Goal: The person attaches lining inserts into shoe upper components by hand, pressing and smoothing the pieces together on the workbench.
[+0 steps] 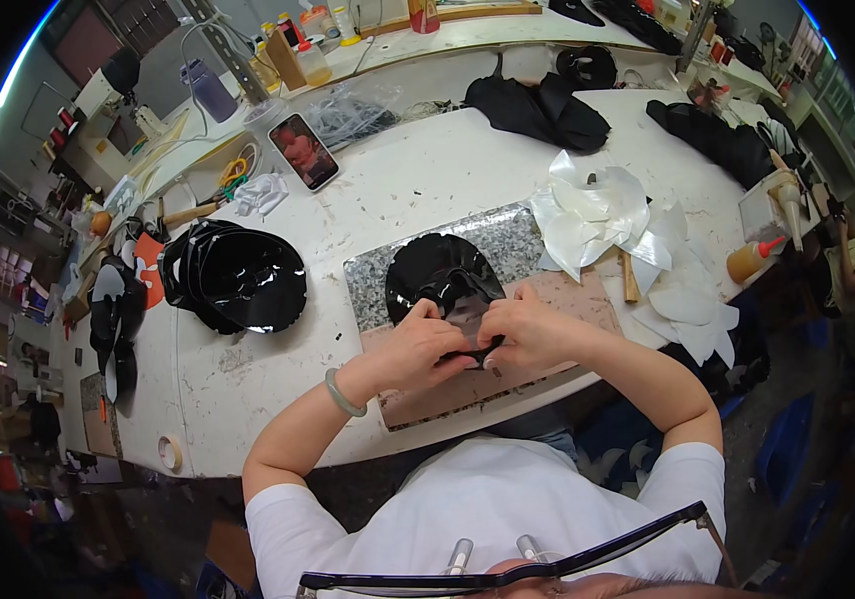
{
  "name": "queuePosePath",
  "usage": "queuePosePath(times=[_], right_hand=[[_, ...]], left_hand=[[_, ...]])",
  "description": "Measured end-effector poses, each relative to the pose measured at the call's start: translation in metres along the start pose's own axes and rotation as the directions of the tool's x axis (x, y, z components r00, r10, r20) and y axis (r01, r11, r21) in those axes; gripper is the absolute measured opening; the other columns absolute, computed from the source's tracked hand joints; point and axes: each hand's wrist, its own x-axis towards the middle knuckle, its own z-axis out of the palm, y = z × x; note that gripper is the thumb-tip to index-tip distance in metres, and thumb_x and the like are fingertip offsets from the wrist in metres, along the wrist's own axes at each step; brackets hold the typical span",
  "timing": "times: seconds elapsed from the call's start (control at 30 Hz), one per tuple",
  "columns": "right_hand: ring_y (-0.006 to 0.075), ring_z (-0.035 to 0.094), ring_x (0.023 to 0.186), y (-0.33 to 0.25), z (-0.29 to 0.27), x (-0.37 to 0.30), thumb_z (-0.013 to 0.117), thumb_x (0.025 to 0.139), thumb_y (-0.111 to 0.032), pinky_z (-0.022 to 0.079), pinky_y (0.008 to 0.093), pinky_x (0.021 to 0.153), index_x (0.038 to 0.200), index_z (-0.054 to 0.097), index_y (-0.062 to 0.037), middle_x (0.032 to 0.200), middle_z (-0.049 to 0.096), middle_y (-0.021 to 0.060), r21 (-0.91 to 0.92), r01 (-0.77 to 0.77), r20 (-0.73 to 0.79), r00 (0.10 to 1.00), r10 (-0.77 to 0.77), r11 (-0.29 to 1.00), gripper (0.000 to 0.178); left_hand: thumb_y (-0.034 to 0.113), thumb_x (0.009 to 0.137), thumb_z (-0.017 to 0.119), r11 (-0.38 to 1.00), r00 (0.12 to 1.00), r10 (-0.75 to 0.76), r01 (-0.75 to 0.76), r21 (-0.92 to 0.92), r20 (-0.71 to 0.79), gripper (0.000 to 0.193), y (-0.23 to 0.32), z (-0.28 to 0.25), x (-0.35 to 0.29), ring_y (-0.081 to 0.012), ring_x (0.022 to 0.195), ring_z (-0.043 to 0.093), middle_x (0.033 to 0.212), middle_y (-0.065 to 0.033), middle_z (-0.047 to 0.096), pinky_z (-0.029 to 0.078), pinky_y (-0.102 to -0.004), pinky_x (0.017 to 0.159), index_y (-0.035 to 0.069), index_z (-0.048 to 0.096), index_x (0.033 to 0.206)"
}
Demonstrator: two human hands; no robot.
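A shiny black piece, like patent leather with a rounded outline, lies in front of me on a speckled stone slab. My left hand, with a pale bangle at the wrist, pinches the near edge of this piece. Facing it, my right hand pinches the same edge, and the fingertips of both hands almost meet. Between them shows a greyish, see-through looking area of the piece. The fingers partly hide the folded near edge.
Nested glossy black pieces sit at left. A phone leans at the back. Pearly white cut sheets are piled at right, near a wooden handle and a red-tipped glue bottle. A tape roll lies by the near-left edge.
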Motion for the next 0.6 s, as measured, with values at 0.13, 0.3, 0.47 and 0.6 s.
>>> queuePosePath(times=[0.13,0.3,0.47,0.6], right_hand=[[0.0184,0.057,0.093,-0.007,-0.006,0.006,0.071,0.077,-0.028,0.031,0.0412,0.083,0.089,0.066,-0.0129,0.090,0.066,0.0000,-0.008,-0.046,0.026,0.999,0.046,0.999,0.020],[0.0194,0.058,0.084,-0.017,0.002,0.007,0.067,0.078,-0.022,0.032,0.0443,0.080,0.078,0.064,-0.0143,0.076,0.061,-0.0003,-0.193,0.102,-0.136,0.982,-0.129,0.976,0.008],[0.0154,0.055,0.077,-0.027,0.012,0.002,0.068,0.076,-0.022,0.031,0.0452,0.082,0.077,0.063,-0.0152,0.071,0.056,-0.0023,-0.319,0.182,-0.259,0.928,-0.270,0.930,0.009],[0.0161,0.055,0.074,-0.019,0.031,0.006,0.068,0.077,-0.025,0.031,0.0462,0.082,0.075,0.060,-0.0124,0.069,0.055,-0.0010,-0.438,0.243,-0.258,0.889,-0.380,0.866,0.015]], left_hand=[[0.014,0.077,0.070,1.000,1.000,-0.011,0.011,0.010,-0.008,0.009,0.002,-0.007,0.000,-0.0193,0.063,0.052,0.066,-0.0025,0.057,0.034,-0.0329,0.073,0.011,0.063,0.082],[0.011,0.072,0.070,0.998,0.992,0.054,-0.052,0.026,-0.115,0.011,0.001,0.006,-0.003,-0.0208,0.061,0.050,0.066,-0.0019,0.054,0.038,-0.0318,0.066,0.010,0.061,0.078],[0.010,0.077,0.068,0.987,0.987,0.137,-0.130,0.091,-0.079,0.009,0.021,-0.017,-0.007,-0.0186,0.063,0.052,0.068,-0.0015,0.053,0.040,-0.0301,0.069,0.010,0.060,0.081],[0.016,0.083,0.066,0.967,0.985,0.105,-0.133,0.218,0.134,0.008,0.022,-0.026,-0.016,-0.0176,0.067,0.054,0.068,-0.0010,0.052,0.036,-0.0366,0.087,0.011,0.059,0.083]])
